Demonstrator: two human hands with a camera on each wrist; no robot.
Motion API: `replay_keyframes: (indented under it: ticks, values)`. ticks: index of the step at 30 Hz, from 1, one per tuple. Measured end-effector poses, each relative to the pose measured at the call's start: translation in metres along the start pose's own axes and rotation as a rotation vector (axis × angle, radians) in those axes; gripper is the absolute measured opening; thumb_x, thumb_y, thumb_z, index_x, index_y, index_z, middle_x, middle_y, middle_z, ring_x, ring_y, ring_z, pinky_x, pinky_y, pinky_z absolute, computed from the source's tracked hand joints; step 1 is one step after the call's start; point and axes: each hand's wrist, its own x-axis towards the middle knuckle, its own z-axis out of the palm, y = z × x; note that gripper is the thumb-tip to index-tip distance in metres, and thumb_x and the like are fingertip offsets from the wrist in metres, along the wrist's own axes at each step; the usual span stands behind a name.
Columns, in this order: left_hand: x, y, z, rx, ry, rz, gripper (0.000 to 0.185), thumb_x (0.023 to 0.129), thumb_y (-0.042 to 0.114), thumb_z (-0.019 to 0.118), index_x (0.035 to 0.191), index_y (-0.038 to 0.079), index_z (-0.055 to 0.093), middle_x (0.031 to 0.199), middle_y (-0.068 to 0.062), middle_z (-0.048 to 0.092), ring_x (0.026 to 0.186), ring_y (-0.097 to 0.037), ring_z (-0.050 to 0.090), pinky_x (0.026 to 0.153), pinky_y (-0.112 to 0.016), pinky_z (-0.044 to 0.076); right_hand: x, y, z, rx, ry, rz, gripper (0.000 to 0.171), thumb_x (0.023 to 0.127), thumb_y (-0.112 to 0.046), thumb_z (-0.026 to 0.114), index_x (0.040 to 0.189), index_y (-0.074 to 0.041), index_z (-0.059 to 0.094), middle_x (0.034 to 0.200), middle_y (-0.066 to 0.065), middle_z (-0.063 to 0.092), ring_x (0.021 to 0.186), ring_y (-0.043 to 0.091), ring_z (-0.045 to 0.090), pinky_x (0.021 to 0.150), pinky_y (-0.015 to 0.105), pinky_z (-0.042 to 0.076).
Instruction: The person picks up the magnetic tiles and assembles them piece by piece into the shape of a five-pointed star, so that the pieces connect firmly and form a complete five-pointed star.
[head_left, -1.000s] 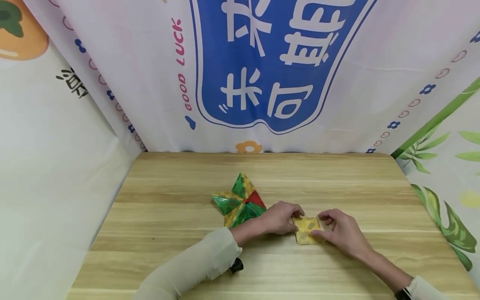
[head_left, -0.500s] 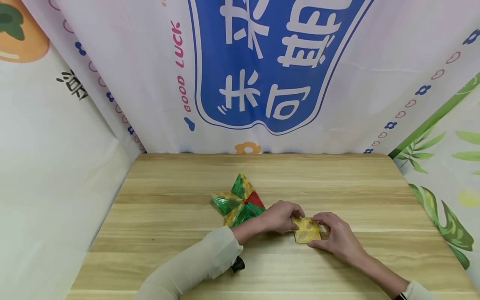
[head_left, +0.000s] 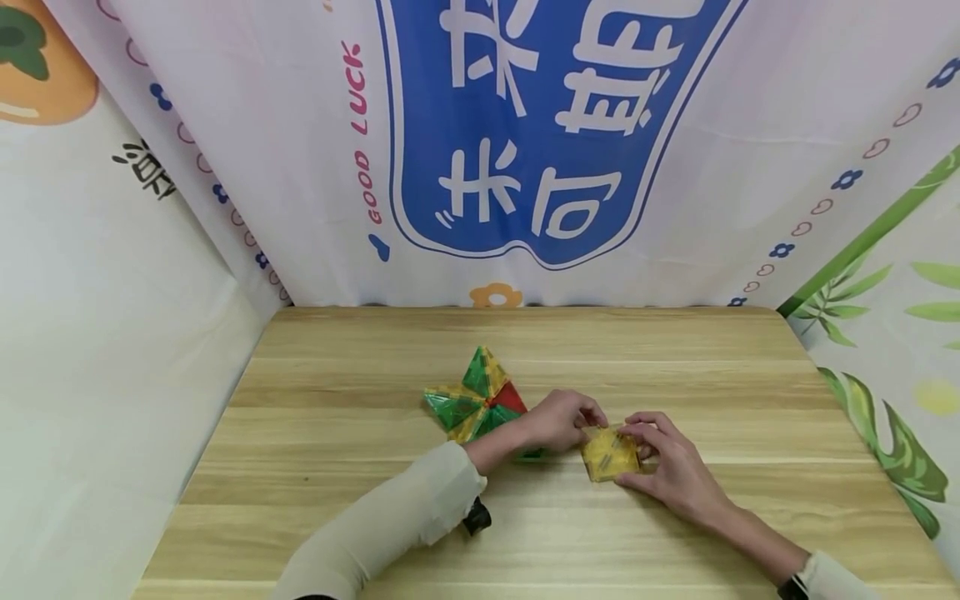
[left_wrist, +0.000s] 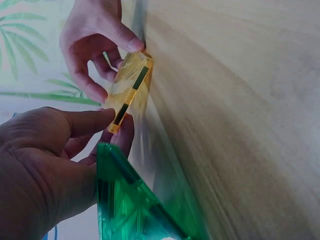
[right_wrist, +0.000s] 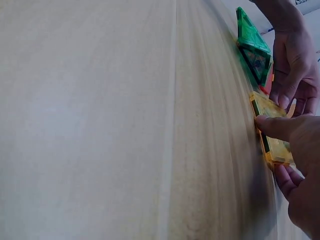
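Note:
A square see-through yellow magnetic tile (head_left: 611,458) is held between both hands, tilted with its left side raised off the table. It looks like more than one layer, though how many I cannot tell. My left hand (head_left: 557,419) pinches its left edge between thumb and fingers, as the left wrist view shows at the near edge of the tile (left_wrist: 131,90). On the opposite side, my right hand (head_left: 678,467) grips with the thumb at the front edge and the fingers at the back. A star-shaped build of green, yellow and red tiles (head_left: 480,379) lies just left, partly behind my left forearm.
Everything rests on a wooden table (head_left: 360,350). A small black object (head_left: 477,518) shows beside my left sleeve. Printed cloth (head_left: 322,167) hangs behind the table and along both sides. In the left wrist view a green tile of the star (left_wrist: 125,200) stands close to my left hand.
The yellow tile lay flat and square; now its left side has come up. My left hand rose slightly backward with it. My right hand moved from above the tile to gripping its right side.

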Motion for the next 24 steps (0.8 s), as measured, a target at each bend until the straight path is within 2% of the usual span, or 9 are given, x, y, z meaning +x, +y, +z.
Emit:
replay_keyframes:
  ticks: [3,7,11,17,24]
  values:
    - [-0.001,-0.002,-0.004,-0.069,-0.009,-0.008,0.026,0.096,-0.009,0.068,0.111,0.009,0.080,0.109,0.000,0.076,0.101,-0.008,0.068,0.082,-0.018,0.054,0.002,0.002,0.001,0.089,-0.010,0.010,0.062,0.062,-0.002,0.101,0.117,0.000,0.073,0.125,0.016,0.064,0.087,0.016,0.068,0.074,0.025,0.062]
    - [-0.002,-0.006,-0.009,-0.174,-0.029,-0.033,0.028,0.097,-0.011,0.066,0.112,0.008,0.080,0.108,0.000,0.076,0.097,-0.005,0.066,0.082,-0.019,0.054,0.005,0.005,0.001,0.232,-0.036,0.060,0.052,0.069,0.003,0.096,0.114,-0.001,0.072,0.117,0.015,0.070,0.086,0.016,0.070,0.075,0.025,0.062]
    - [-0.003,-0.008,-0.018,-0.255,-0.042,-0.045,0.027,0.096,-0.012,0.067,0.111,0.007,0.080,0.107,-0.001,0.076,0.097,-0.007,0.066,0.082,-0.021,0.055,0.012,0.005,-0.001,0.385,-0.078,0.142,0.043,0.076,0.006,0.090,0.114,0.001,0.071,0.113,0.017,0.072,0.089,0.017,0.072,0.078,0.025,0.062]
    - [-0.008,-0.012,-0.044,-0.241,-0.053,-0.019,0.026,0.100,-0.008,0.066,0.114,0.009,0.080,0.115,-0.001,0.076,0.111,-0.017,0.069,0.089,-0.029,0.059,0.035,0.000,-0.003,0.504,-0.130,0.213,0.034,0.085,0.006,0.084,0.117,0.003,0.071,0.116,0.022,0.070,0.091,0.017,0.072,0.077,0.026,0.062]
    - [-0.011,-0.022,-0.083,-0.203,-0.090,0.029,0.023,0.101,-0.006,0.065,0.117,0.004,0.079,0.120,-0.007,0.076,0.114,-0.022,0.070,0.093,-0.032,0.060,0.065,-0.009,0.011,0.573,-0.110,0.233,0.034,0.085,0.007,0.084,0.116,0.006,0.071,0.116,0.026,0.069,0.091,0.015,0.072,0.079,0.026,0.063]
